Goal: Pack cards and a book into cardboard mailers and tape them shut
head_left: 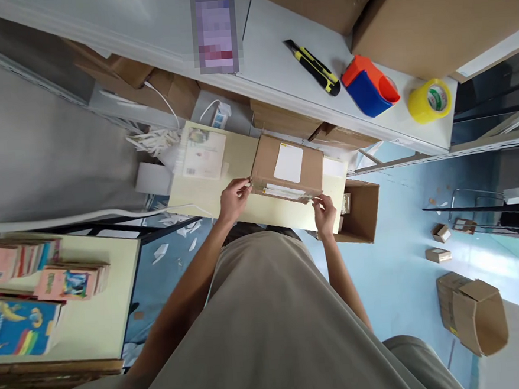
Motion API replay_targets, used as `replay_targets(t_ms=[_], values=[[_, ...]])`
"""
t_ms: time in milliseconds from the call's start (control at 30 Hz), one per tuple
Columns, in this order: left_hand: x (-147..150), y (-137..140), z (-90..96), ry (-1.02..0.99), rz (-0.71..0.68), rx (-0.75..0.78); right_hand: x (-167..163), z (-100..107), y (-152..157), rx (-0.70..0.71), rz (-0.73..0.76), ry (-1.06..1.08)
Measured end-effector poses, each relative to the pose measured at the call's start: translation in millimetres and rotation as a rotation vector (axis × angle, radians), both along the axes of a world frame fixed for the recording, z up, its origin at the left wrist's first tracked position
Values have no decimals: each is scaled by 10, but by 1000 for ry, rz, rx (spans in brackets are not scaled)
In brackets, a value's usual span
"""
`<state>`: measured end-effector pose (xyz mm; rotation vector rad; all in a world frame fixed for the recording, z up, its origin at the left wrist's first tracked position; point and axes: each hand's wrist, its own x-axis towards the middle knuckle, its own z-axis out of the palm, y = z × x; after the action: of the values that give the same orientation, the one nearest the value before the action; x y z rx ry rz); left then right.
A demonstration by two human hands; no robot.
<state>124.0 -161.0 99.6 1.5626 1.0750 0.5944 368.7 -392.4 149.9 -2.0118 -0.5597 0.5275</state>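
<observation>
A small brown cardboard box (266, 161) with a white label on its top rests on the pale yellow table (189, 200) in front of me. Clear tape and a white strip run along its near side. My left hand (234, 197) pinches at the near left corner of the box, thumb and finger together. At the near right corner, my right hand (325, 213) also has its fingertips closed on the edge, where a bit of tape or torn card shows. Exactly what lies between the fingertips is too small to tell.
On the shelf above lie a yellow-black utility knife (315, 69), an orange and blue tape dispenser (370, 86) and a tape roll (428, 101). An open carton (362, 211) stands right of the table. Books (65, 282) are stacked at left. Paper scraps litter the floor.
</observation>
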Motion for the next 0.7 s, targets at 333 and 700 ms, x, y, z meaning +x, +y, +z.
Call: replay_targets(t_ms=[333,700], values=[[-222,-156,-544,348,-111,-277,-61,-751,-205,-233,51,303],[640,435,-389,232,22,-155,398,-599,467,-59,-16,158]])
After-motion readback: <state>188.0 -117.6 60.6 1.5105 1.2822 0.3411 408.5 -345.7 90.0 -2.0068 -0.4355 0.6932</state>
